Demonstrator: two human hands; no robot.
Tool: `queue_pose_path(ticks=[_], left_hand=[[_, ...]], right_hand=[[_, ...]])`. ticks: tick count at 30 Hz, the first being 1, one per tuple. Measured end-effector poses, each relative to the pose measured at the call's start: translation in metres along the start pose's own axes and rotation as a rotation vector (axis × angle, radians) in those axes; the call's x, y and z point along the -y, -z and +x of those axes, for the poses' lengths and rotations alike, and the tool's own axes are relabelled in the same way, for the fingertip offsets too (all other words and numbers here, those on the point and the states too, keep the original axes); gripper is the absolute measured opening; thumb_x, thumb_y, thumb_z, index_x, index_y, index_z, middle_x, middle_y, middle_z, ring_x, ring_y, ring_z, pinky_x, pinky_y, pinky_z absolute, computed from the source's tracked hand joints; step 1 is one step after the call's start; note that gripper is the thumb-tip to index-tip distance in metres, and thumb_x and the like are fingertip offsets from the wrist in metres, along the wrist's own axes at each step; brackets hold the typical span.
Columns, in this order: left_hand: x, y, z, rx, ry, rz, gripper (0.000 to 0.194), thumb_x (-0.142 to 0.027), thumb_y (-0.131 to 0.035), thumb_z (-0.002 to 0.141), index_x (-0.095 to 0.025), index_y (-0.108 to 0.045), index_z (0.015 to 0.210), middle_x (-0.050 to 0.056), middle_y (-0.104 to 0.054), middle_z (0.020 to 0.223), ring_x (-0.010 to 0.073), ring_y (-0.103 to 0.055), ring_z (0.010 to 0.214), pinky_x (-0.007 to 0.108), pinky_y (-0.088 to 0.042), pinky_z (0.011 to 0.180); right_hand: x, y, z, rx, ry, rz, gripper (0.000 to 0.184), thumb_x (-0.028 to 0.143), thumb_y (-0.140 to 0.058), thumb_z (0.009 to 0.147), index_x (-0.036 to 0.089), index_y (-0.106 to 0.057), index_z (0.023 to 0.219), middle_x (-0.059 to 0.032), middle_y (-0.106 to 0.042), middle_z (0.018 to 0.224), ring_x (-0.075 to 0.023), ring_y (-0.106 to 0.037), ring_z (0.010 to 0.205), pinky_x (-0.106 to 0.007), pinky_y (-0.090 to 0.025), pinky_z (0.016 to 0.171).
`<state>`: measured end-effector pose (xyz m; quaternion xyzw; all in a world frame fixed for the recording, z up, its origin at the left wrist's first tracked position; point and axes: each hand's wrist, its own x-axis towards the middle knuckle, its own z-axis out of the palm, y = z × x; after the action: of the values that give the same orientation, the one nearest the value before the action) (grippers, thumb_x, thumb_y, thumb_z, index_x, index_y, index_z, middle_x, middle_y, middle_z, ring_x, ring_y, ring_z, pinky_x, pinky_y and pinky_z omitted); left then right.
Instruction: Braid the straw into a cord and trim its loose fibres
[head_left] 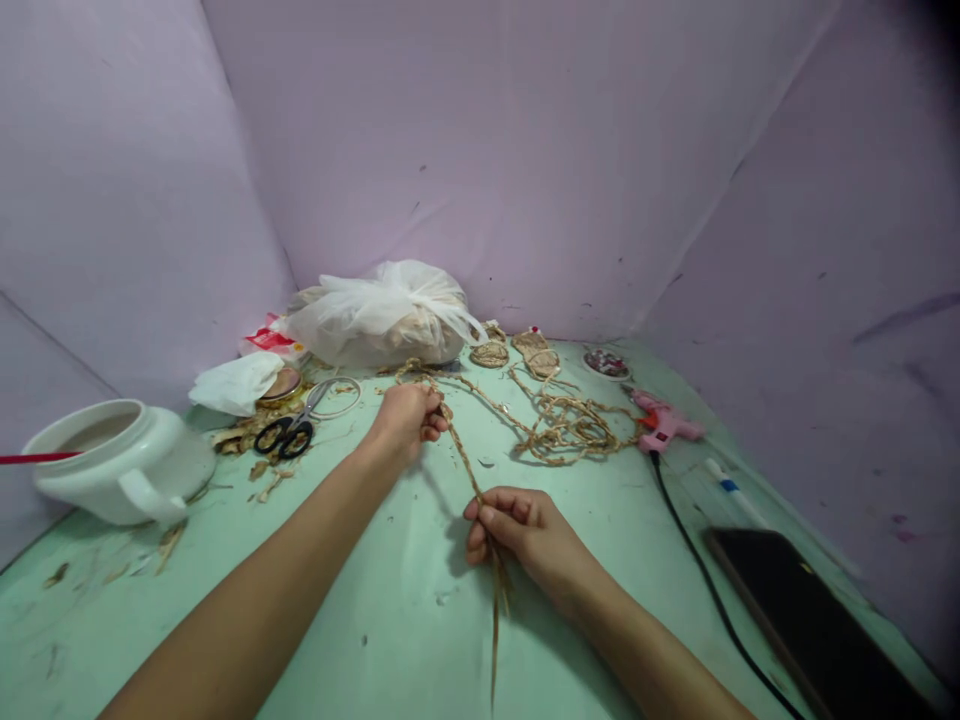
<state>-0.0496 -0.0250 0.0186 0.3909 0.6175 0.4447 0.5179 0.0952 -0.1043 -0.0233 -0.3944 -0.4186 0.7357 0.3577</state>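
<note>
A thin tan braided cord (pixel 466 462) of dried plant fibre runs between my hands above the green tabletop. My left hand (pixel 411 418) pinches it at the far end of this stretch. Nearer to me, my right hand (pixel 517 528) grips the same cord between thumb and fingers, and loose fibre ends hang below it. Beyond my left hand the cord continues to the right into a loose tangled coil (pixel 574 428). Close to that coil lies a pink glue gun (pixel 666 420) with an orange trigger.
At left stand a white pot (pixel 124 470) and black-handled scissors (pixel 289 430) among fibre scraps. A white plastic bag (pixel 382 318) sits against the back wall near woven round pieces (pixel 489 354). A black phone (pixel 802 610), a pen (pixel 731 485) and a black cable (pixel 697 560) lie at right.
</note>
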Motion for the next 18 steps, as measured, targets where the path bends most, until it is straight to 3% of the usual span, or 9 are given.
queue_pose_path(ticks=[3,5,8,11,13,15,18], left_hand=[[0.006,-0.008,-0.004,0.022,0.003,0.171,0.014,-0.009,-0.039,0.073,-0.016,-0.041,0.061,0.000,-0.054,0.053,0.0059,-0.049,0.040,0.016,-0.036,0.040],[0.004,-0.001,-0.005,0.046,0.015,0.336,0.013,-0.015,-0.048,0.070,-0.015,-0.046,0.057,0.003,-0.057,0.051,0.0103,-0.054,0.044,0.020,-0.040,0.044],[-0.011,0.038,-0.003,-0.029,0.030,0.634,0.011,-0.015,-0.060,0.056,-0.015,-0.051,0.051,0.008,-0.059,0.050,0.0200,-0.059,0.054,0.026,-0.042,0.050],[-0.028,0.094,0.002,-0.251,0.028,0.906,0.015,-0.007,-0.059,0.047,-0.016,-0.054,0.057,0.014,-0.065,0.073,0.0319,-0.060,0.084,0.033,-0.043,0.065],[-0.030,0.124,0.009,-0.357,0.083,1.038,0.029,-0.005,-0.059,0.042,-0.016,-0.058,0.069,0.020,-0.064,0.085,0.0408,-0.055,0.094,0.042,-0.041,0.071],[-0.024,0.141,0.017,-0.408,0.150,1.125,0.049,-0.004,-0.059,0.038,-0.016,-0.059,0.086,0.021,-0.064,0.088,0.0446,-0.054,0.092,0.048,-0.038,0.073],[-0.012,0.145,0.028,-0.428,0.205,1.171,0.070,-0.004,-0.060,0.035,-0.019,-0.054,0.103,0.019,-0.066,0.083,0.0424,-0.057,0.084,0.049,-0.038,0.072]], right_hand=[[-0.002,0.003,-0.002,-0.032,-0.048,0.099,0.034,0.035,-0.073,0.059,0.012,-0.062,0.080,-0.0034,-0.063,0.063,-0.0121,-0.058,0.053,-0.027,-0.043,0.057],[-0.003,0.005,-0.002,-0.048,-0.053,0.086,0.030,0.033,-0.073,0.060,0.011,-0.063,0.078,-0.0018,-0.060,0.058,-0.0102,-0.056,0.048,-0.024,-0.041,0.052],[-0.003,0.006,0.000,-0.082,-0.044,0.145,0.026,0.032,-0.072,0.062,0.013,-0.063,0.077,-0.0005,-0.059,0.057,-0.0093,-0.055,0.047,-0.022,-0.041,0.051],[-0.005,0.005,0.002,-0.094,-0.019,0.155,0.026,0.031,-0.072,0.063,0.013,-0.063,0.080,-0.0012,-0.061,0.060,-0.0093,-0.055,0.048,-0.022,-0.041,0.051],[-0.006,0.004,0.002,-0.097,-0.001,0.148,0.025,0.031,-0.070,0.065,0.013,-0.063,0.081,-0.0016,-0.061,0.061,-0.0091,-0.055,0.048,-0.022,-0.041,0.051],[-0.007,0.004,0.002,-0.100,0.008,0.151,0.025,0.031,-0.070,0.065,0.013,-0.062,0.082,-0.0015,-0.061,0.062,-0.0091,-0.055,0.048,-0.022,-0.041,0.051],[-0.007,0.005,0.002,-0.100,0.006,0.159,0.025,0.031,-0.070,0.065,0.013,-0.062,0.081,-0.0014,-0.060,0.062,-0.0096,-0.055,0.048,-0.023,-0.042,0.051]])
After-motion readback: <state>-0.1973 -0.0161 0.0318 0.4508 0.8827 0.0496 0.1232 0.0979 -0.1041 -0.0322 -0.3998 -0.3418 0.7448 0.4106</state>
